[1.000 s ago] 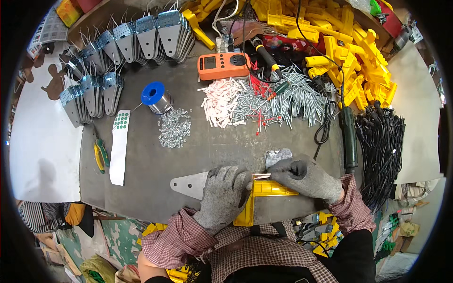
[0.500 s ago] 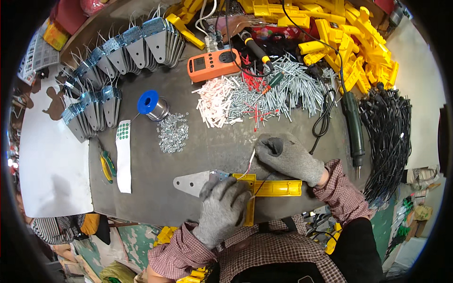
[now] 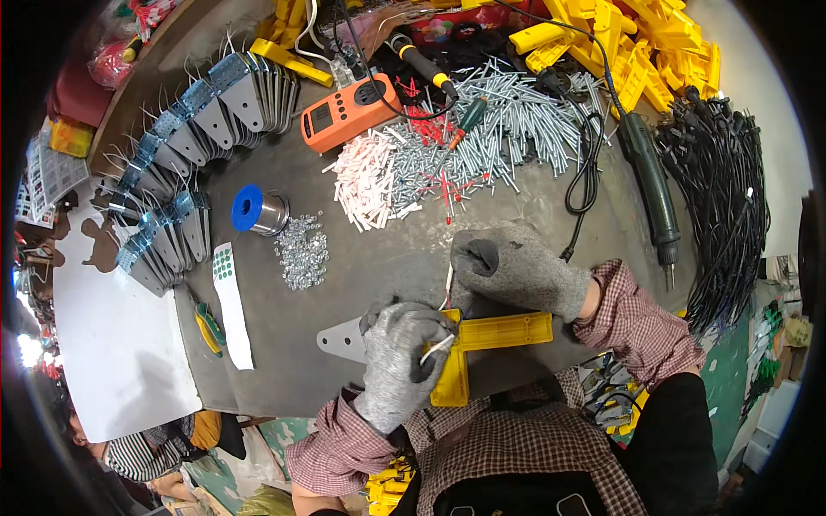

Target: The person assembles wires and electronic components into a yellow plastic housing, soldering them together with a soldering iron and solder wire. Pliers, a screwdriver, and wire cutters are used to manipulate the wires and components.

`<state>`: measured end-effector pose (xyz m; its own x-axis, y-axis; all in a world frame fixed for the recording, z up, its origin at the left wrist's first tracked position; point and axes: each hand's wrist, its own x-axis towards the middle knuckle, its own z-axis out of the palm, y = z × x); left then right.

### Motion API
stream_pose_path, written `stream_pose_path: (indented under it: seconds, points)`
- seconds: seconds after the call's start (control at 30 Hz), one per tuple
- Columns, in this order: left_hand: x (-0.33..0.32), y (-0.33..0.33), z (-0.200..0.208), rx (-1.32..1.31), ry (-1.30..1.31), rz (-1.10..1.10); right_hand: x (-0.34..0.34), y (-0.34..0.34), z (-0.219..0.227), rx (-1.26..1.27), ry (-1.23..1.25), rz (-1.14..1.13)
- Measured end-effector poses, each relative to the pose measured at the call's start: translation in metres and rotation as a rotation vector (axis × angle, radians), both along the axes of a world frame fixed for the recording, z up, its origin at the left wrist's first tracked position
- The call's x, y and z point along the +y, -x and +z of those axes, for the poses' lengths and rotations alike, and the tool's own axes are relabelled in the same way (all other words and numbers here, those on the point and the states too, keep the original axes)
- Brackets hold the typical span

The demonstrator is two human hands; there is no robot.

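A grey worktop [image 3: 284, 340] is stretching beneath; the right hand [image 3: 520, 268] is pinching, the left hand [image 3: 400, 361] gripping; a yellow housing [image 3: 508, 329] is lying beside the left hand, a metal plate [image 3: 340, 339] jutting leftward; a thin wire [image 3: 448, 288] is rising into the right pinch; a white lead [image 3: 437, 347] is emerging from the left grip.

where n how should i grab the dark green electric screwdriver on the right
Probably around the thick middle of the dark green electric screwdriver, coming from its left with the right hand: tabletop runs along that side, while black cables lie close on its right. Its slim bit points toward you and its cord leaves the far end, so the straight body looks the surest hold.
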<state>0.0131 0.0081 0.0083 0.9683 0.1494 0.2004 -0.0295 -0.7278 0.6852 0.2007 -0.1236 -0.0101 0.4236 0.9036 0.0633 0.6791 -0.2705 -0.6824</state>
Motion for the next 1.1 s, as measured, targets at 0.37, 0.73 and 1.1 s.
stream_pose_path:
  seconds: [0.37, 0.73, 1.1]
  points:
    - [-0.004, 0.018, 0.005, -0.026, -0.383, -0.111, 0.023, -0.096, 0.047, -0.532, -0.166, -0.118]
    - [0.003, 0.019, -0.004, -0.018, -0.384, 0.018, -0.024, -0.034, 0.173, -0.214, 0.126, 0.116]
    - [0.000, 0.027, -0.025, -0.134, -0.385, 0.029, -0.004, 0.022, 0.081, 0.287, -0.127, 0.151]
